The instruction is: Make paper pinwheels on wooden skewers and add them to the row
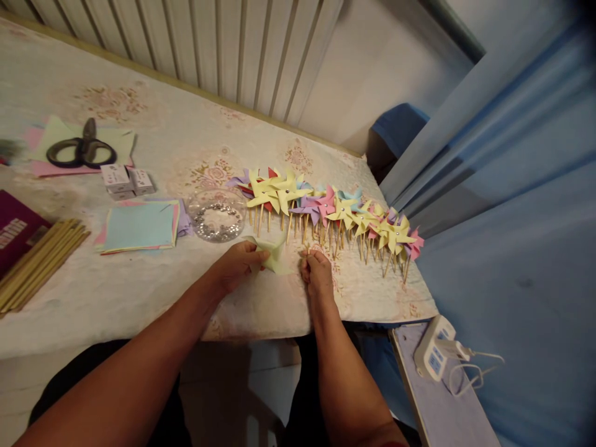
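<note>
My left hand [243,262] pinches a pale yellow-green sheet of paper [278,256], its edges curling up above the tablecloth. A short way to the right, my right hand [317,271] is closed, fingers curled in; a small light tip shows at its fingertips, too little to name. Just beyond both hands, finished paper pinwheels [344,210] in yellow, pink, purple and blue stand in a long row on wooden sticks. A clear round dish [218,216] with shiny metal pins lies beyond my left hand.
To the left lie a stack of coloured paper squares [139,225], small white boxes [121,180], black scissors [82,151] on more paper, wooden sticks [44,264] and a purple box [17,230]. A power strip [435,347] sits right, below the table edge, beside a blue curtain [521,248].
</note>
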Available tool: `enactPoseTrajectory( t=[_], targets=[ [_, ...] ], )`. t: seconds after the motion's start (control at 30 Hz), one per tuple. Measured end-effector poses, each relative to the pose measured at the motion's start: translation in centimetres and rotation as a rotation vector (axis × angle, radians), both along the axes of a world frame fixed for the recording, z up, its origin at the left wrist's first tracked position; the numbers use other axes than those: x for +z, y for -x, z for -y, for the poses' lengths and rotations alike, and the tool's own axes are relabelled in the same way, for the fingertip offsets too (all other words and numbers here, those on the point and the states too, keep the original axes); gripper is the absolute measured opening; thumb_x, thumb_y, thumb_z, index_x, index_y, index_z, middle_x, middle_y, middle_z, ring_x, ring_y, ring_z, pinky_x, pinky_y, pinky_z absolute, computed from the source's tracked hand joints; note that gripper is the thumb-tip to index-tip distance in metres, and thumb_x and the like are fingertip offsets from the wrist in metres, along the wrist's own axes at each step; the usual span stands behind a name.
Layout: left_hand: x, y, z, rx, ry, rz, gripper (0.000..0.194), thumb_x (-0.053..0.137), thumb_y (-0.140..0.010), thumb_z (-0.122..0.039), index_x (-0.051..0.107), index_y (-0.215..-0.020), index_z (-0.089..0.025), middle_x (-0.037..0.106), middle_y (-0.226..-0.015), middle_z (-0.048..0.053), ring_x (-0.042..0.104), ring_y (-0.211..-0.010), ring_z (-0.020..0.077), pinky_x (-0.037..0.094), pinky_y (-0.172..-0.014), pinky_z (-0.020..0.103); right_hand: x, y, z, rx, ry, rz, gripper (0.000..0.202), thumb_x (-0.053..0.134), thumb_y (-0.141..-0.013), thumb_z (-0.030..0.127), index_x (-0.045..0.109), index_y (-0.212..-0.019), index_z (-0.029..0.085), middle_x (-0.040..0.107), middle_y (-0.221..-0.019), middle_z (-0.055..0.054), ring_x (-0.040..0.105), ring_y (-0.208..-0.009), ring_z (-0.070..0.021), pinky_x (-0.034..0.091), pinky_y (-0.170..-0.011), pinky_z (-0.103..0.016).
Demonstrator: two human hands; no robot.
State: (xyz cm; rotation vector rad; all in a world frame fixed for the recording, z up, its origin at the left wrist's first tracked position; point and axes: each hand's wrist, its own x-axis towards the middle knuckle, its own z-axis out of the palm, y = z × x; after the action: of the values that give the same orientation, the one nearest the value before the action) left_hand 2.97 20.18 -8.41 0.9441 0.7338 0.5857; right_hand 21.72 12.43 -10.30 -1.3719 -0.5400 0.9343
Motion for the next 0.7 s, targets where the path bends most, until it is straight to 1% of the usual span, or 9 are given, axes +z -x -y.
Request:
enactPoseTrajectory(
  t=[0.23, 0.4, 0.57, 0.7],
  targets=[
    [0.33, -0.16, 0.04, -0.011, 0.02, 0.002, 0.033, 0.08, -0.059, -0.038, 0.064, -0.074, -0.013, 0.064, -0.066, 0.002, 0.051, -0.055, 0.0109, 0.032, -0.053, 0.025, 0.12, -0.08, 0.1, 0.017, 0.011, -0.014, 0.02, 0.06, -0.064, 0.028, 0.059, -0.082, 0.019, 0.045, -0.048, 0.01, 0.023, -0.036, -0.0045, 0.01, -0.037, -0.022],
    [-0.03, -0.27, 0.04, -0.006, 0.032, 0.039, 0.033, 0.081, -0.06, -0.036, 0.067, -0.079, -0.013, 0.066, -0.071, 0.002, 0.054, -0.058, 0.011, 0.035, -0.056, 0.025, 0.23, 0.01, 0.05, 0.008, 0.016, -0.015, 0.017, 0.061, -0.065, 0.03, 0.057, -0.077, 0.019, 0.043, -0.045, 0.011, 0.023, -0.035, -0.0045, 0.01, -0.037, -0.021],
    [-0.49, -0.26, -0.14, -0.013, -0.002, 0.018, 0.031, 0.079, -0.062, -0.038, 0.065, -0.071, -0.012, 0.061, -0.062, 0.001, 0.048, -0.054, 0.0097, 0.031, -0.053, 0.024, 0.13, -0.05, -0.02, 0.012, 0.014, -0.019, 0.015, 0.061, -0.065, 0.03, 0.057, -0.075, 0.02, 0.042, -0.043, 0.011, 0.023, -0.034, -0.0047, 0.01, -0.036, -0.021],
    [-0.45, -0.22, -0.23, -0.011, -0.007, 0.005, 0.031, 0.079, -0.061, -0.038, 0.065, -0.072, -0.013, 0.061, -0.063, 0.002, 0.048, -0.054, 0.0099, 0.03, -0.053, 0.025, 0.05, -0.15, 0.04, 0.011, 0.024, -0.01, 0.019, 0.062, -0.065, 0.031, 0.059, -0.079, 0.019, 0.045, -0.046, 0.01, 0.023, -0.035, -0.0044, 0.01, -0.036, -0.021]
  ],
)
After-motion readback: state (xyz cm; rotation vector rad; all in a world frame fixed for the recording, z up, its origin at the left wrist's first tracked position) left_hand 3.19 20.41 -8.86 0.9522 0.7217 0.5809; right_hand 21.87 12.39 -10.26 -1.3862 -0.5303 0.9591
